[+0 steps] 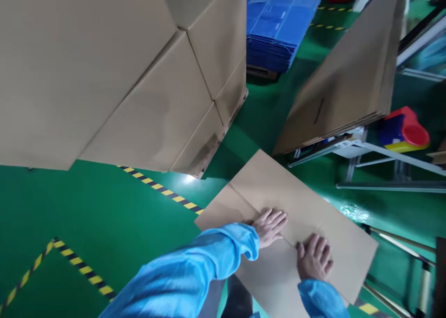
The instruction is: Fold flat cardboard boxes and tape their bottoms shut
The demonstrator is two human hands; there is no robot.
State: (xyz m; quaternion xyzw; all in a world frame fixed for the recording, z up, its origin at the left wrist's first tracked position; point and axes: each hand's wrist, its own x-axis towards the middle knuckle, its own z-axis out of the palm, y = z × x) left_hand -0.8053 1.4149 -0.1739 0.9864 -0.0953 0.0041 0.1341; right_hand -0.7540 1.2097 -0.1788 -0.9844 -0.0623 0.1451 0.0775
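Note:
A brown cardboard box (289, 192) lies in front of me with its top flaps folded down. My left hand (269, 226) rests flat on one flap beside the centre seam, fingers stretched out. My right hand (314, 258) presses flat on the neighbouring flap, fingers together and extended. Both arms wear light blue sleeves. Neither hand holds anything.
A tall stack of large cardboard boxes (121, 76) stands at the left on the green floor. Yellow-black tape (163, 190) marks the floor. Flat cardboard sheets (348, 76) lie on a metal rack at the right. Blue folded sheets (278, 25) are stacked behind. A red, blue and yellow object (404, 129) sits far right.

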